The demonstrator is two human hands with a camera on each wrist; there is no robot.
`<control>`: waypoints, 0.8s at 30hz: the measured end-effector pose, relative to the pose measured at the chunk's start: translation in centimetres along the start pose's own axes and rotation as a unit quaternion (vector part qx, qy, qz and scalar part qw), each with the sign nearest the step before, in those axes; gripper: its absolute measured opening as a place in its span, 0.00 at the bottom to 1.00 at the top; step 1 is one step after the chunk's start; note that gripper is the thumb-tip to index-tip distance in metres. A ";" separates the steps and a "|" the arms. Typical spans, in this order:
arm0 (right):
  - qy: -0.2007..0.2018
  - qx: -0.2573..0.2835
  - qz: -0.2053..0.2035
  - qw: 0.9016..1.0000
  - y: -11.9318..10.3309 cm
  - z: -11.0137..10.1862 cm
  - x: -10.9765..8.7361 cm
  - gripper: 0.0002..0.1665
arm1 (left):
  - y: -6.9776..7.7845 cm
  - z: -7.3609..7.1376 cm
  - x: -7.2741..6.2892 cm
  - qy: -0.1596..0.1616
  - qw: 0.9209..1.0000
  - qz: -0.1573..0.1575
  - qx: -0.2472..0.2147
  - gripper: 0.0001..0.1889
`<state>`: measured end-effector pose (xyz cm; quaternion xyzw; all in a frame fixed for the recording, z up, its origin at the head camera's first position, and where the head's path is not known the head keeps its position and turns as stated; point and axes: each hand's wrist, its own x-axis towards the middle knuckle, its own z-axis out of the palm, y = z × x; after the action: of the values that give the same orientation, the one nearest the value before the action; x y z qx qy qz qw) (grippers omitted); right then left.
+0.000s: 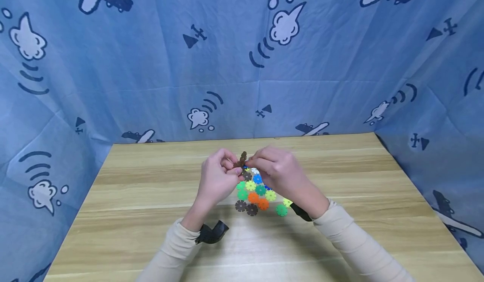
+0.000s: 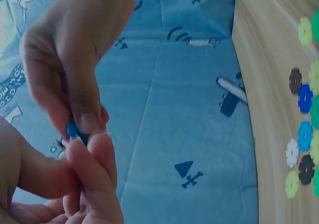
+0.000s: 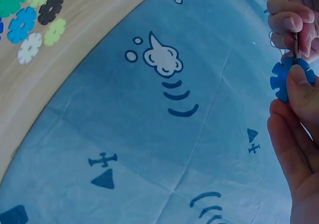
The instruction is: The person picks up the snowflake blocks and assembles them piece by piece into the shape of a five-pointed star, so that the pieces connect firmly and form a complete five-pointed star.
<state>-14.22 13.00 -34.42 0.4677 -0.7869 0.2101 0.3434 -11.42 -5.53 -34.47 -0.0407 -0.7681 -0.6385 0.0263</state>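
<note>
Over the table, both hands meet at a small cluster of notched plastic discs. My left hand (image 1: 217, 177) pinches brown notched discs (image 1: 243, 158), which stand at angles to each other between its fingertips. A blue notched disc (image 3: 280, 79) is pinched between the thumb and fingers of my right hand (image 1: 281, 170). In the right wrist view the blue disc's edge meets a thin dark piece held by the left fingers. The left wrist view shows the fingertips of both hands close together, largely hiding the pieces.
Loose notched discs lie on the wooden table (image 1: 151, 198) below the hands, among them orange (image 1: 263, 204), green (image 1: 281, 210), dark brown (image 1: 252, 209) and white ones. A blue printed curtain (image 1: 234, 63) surrounds the table's back and sides. Black straps (image 1: 212, 232) sit at the wrists.
</note>
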 end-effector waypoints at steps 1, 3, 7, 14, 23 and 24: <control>-0.003 -0.003 -0.004 1.000 -0.1 0.1 -0.1 0.15 | 0.0 0.1 0.0 0.005 1.000 -0.006 0.007 0.09; -0.008 -0.006 -0.007 1.000 -0.2 0.4 -0.2 0.15 | -0.1 0.2 -0.1 0.012 1.000 -0.013 0.018 0.10; -0.013 0.003 -0.004 1.000 -0.3 0.5 -0.6 0.16 | -0.2 0.2 -0.2 0.004 1.000 -0.019 0.012 0.10; -0.011 0.012 0.020 1.000 0.4 -0.3 -1.1 0.18 | -0.5 0.5 0.0 -0.041 0.998 0.006 -0.047 0.09; -0.007 0.024 0.037 0.999 1.3 -1.4 -1.3 0.18 | -0.2 1.0 0.4 -0.072 0.995 0.030 -0.067 0.11; -0.005 0.024 0.041 0.999 1.4 -1.4 -1.4 0.18 | -0.3 1.0 0.4 -0.072 0.995 0.037 -0.062 0.13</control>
<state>-14.49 15.40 -34.46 0.4444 -0.8016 0.2409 0.3193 -11.81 -4.55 -34.88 -0.1164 -0.7251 -0.6787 -0.0083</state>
